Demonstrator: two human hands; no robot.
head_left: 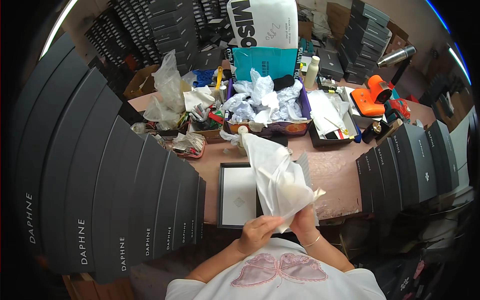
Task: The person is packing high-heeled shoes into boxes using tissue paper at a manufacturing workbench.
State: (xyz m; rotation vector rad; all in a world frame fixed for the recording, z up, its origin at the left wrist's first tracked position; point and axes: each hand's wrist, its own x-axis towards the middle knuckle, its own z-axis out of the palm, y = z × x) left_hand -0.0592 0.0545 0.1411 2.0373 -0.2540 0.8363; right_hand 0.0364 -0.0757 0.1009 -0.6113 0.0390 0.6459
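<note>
Both hands hold a thin white wrapping sheet [272, 167] up over the table, bunched around something pale that shows faintly through it. Its kind I cannot make out. My left hand [260, 232] pinches the lower edge of the sheet. My right hand [304, 226], with a thin bracelet at the wrist, grips the bundle from the lower right, its fingers partly hidden. A pale ribbon-like end [318, 193] sticks out beside the right hand. Beneath the bundle lies a dark grey box [220, 196] with a white panel bearing a small diamond pattern; its right side is covered.
Tall stacks of dark grey shoe boxes [115, 200] rise at the left, with more boxes [410, 160] at the right. Behind the hands stands a purple carton [306, 102] full of crumpled paper [262, 95]. An orange tape dispenser [367, 102] and a cream bottle [312, 72] stand farther back.
</note>
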